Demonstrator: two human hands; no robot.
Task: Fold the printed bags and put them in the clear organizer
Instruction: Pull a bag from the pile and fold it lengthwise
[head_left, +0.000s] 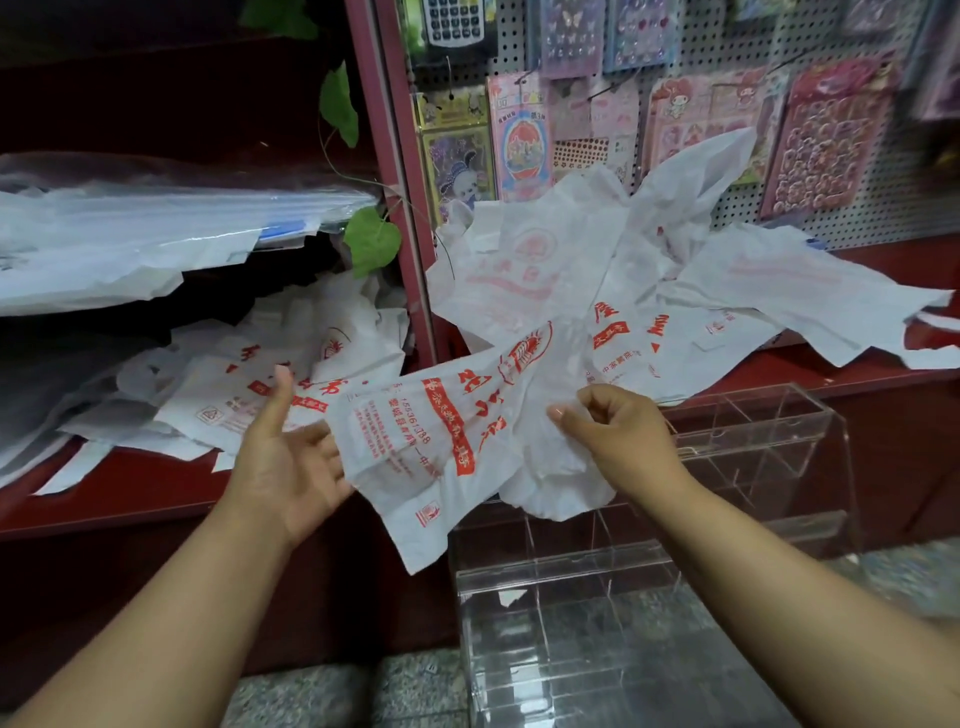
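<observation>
White bag (436, 441) with red print hangs at centre, above the clear organizer (649, 519) at 5 o'clock. Right hand (618, 441) pinches its crumpled end, fingers curled. Left hand (291, 457), at 9 o'clock of it, lies open, thumb up, fingers under the edge. More bags (597, 280) heap on the red shelf (130, 488).

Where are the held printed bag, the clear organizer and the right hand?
printed bag (415, 441), head view, on its red text panel.
clear organizer (753, 415), head view, on its upper rim.
right hand (618, 436), head view, on its back.
</observation>
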